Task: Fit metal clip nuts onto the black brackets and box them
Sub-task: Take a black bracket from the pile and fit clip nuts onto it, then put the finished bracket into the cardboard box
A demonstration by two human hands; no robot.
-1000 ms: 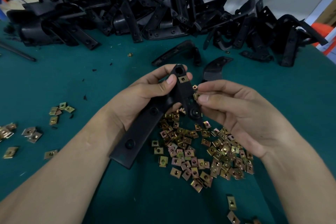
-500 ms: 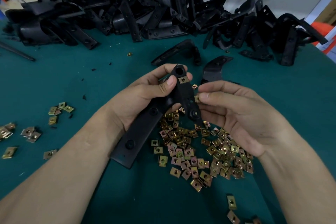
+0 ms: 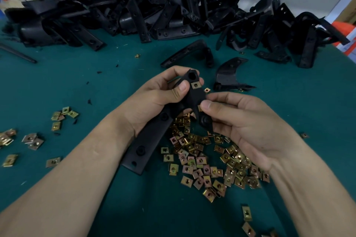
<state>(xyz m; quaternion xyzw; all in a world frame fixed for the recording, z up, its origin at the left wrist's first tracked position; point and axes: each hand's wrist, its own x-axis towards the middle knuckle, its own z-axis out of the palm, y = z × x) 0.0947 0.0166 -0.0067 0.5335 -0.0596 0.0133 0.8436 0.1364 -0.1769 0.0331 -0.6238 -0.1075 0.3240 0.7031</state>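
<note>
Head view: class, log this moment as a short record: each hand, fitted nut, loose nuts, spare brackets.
Left hand: grips the black bracket near its upper end
Right hand: pinches the bracket's side edge
Fitted clip nut: one, beside the bracket's top hole
Loose clip nuts: pile on the table below the hands
Spare brackets: heap along the far edge

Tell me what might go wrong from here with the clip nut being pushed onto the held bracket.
1. The right hand pinches a small brass-coloured clip nut, mostly hidden by the thumb, at the edge of the black plastic bracket. It may slip and drop into the loose pile of clip nuts below.
2. The left hand grips only the upper end, so the bracket could twist, and its thumb might nudge the already fitted clip nut.
</note>
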